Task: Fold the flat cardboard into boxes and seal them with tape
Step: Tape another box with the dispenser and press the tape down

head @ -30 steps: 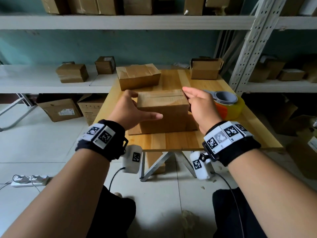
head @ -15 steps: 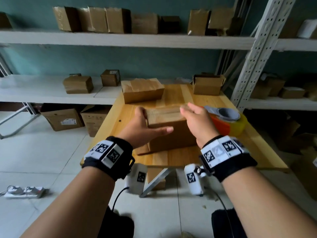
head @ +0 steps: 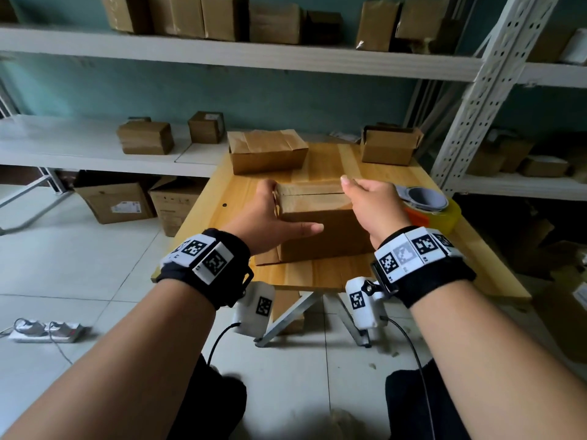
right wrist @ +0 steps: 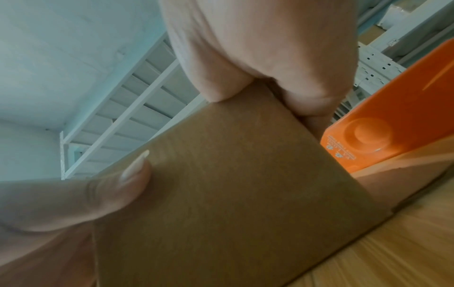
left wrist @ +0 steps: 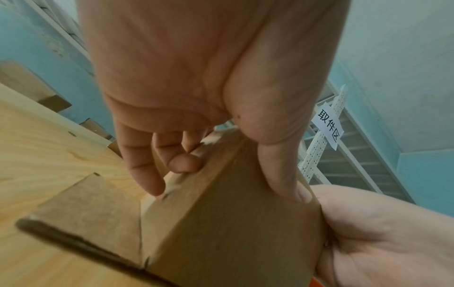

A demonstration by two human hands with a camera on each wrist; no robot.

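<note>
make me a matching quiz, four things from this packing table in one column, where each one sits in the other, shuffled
1. closed brown cardboard box
2. orange tape dispenser
3. open-topped cardboard box
4. flat cardboard sheets

A. table's far right corner
B. between both hands
C. under the held box
D. right of the right hand

Pairs: 1-B, 2-D, 3-A, 4-C

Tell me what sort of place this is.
Probably a parcel storeroom or packing area: white metal shelving lined with cardboard boxes, a wooden table with a tape dispenser, and a handwritten paper sign on a rack.
</note>
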